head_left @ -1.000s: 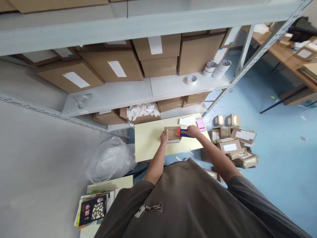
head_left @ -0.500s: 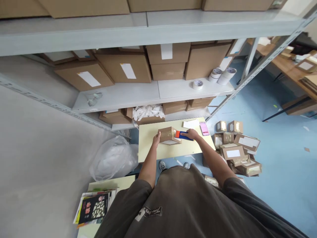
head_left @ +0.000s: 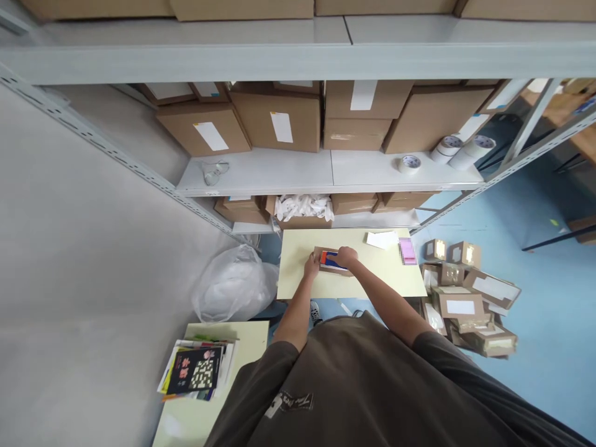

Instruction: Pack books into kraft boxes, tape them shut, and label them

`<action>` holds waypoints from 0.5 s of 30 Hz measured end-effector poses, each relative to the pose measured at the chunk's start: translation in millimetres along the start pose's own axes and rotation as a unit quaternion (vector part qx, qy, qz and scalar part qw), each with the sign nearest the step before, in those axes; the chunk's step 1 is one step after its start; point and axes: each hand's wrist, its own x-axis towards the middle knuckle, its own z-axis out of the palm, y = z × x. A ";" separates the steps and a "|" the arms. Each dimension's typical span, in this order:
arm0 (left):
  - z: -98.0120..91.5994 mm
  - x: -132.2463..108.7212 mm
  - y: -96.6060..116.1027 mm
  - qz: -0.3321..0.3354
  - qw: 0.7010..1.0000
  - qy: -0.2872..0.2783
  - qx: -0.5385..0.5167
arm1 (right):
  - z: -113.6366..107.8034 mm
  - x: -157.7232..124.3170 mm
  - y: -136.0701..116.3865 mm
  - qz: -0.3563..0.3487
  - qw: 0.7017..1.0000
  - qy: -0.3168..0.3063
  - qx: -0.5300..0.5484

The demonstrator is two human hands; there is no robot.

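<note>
A small brown cardboard box (head_left: 327, 269) lies on the pale yellow table (head_left: 298, 248) in front of me. My left hand (head_left: 311, 266) is closed on the box's left end. My right hand (head_left: 347, 256) grips a blue and red tape dispenser (head_left: 331, 259) that rests on top of the box. A white paper slip (head_left: 382, 239) and a pink phone (head_left: 406, 250) lie on the table to the right of my hands.
Grey metal shelving (head_left: 326, 171) behind the table carries large cardboard boxes (head_left: 274, 121) and tape rolls (head_left: 410, 163). Several taped small boxes (head_left: 465, 292) are piled on the blue floor at right. A white plastic bag (head_left: 237, 285) and a stack of books (head_left: 198, 372) lie left.
The box was tilted up half a second ago and now lies flat. My right hand has carried the tape dispenser leftward from the box's right end onto its top.
</note>
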 end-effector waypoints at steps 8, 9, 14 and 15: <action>91.9 -20.6 42.1 0.035 0.998 -0.042 0.006 | -6.5 -17.2 92.2 0.070 0.997 0.016 0.004; 101.6 -22.2 48.7 0.037 0.998 -0.046 0.013 | -6.9 -20.1 107.0 0.072 0.997 0.015 0.008; 124.9 -22.0 66.1 0.042 0.997 -0.039 0.050 | -10.1 -44.8 211.2 0.090 0.995 0.024 0.019; 125.3 -20.3 67.2 0.041 0.997 -0.040 0.058 | -10.6 -52.2 235.2 0.107 0.994 0.022 0.015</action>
